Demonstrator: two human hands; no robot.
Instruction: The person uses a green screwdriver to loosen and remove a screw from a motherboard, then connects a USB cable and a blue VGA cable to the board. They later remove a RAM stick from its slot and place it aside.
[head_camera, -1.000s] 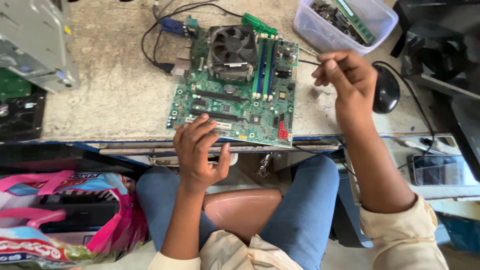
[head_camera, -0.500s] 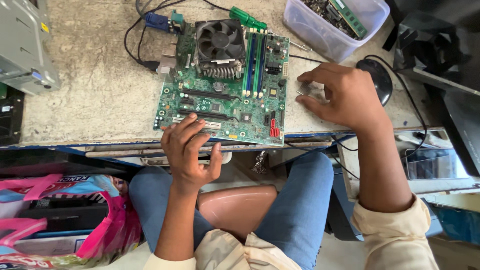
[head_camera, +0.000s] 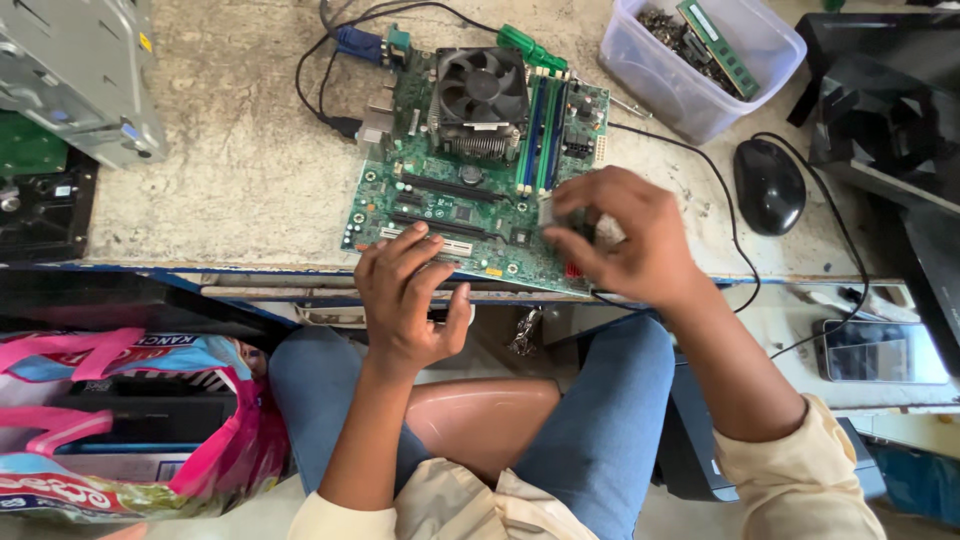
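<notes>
A green motherboard (head_camera: 455, 190) with a black cooling fan (head_camera: 483, 88) lies on the worn bench, its near edge at the bench front. My left hand (head_camera: 408, 300) rests on that near edge, fingers spread on the board's lower left corner. My right hand (head_camera: 622, 235) hovers over the board's lower right part, fingertips pinched on a small grey metallic part (head_camera: 549, 212).
A clear plastic tub (head_camera: 700, 62) of parts and memory sticks stands at the back right. A black mouse (head_camera: 768, 185) lies right of the board, with cables (head_camera: 330, 60) behind it. A grey computer case (head_camera: 75, 75) sits at far left. A pink bag (head_camera: 130, 430) and a phone (head_camera: 880, 352) lie below.
My right hand has come down from above the bench's right side and moved left onto the board's lower right, now pinching a small part. My left hand has stayed on the near edge.
</notes>
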